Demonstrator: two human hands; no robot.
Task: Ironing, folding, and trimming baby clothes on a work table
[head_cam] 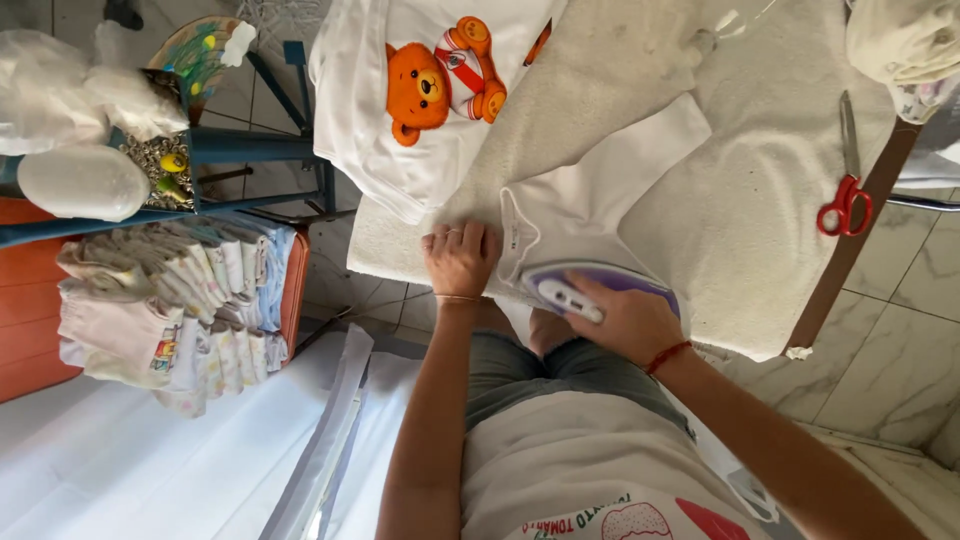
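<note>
A small white garment (590,195) lies spread on the cream padded ironing surface (760,200). My right hand (628,318) grips the handle of a purple and white iron (585,288), which rests on the near part of the garment. My left hand (460,258) lies flat with fingers together, pressing the garment's left edge onto the padding beside the iron.
A white shirt with an orange bear print (430,90) lies at the surface's far left. Red-handled scissors (846,190) lie at the right edge. A stack of folded clothes (175,300) sits on an orange seat at left, under a blue rack (250,150) with bags.
</note>
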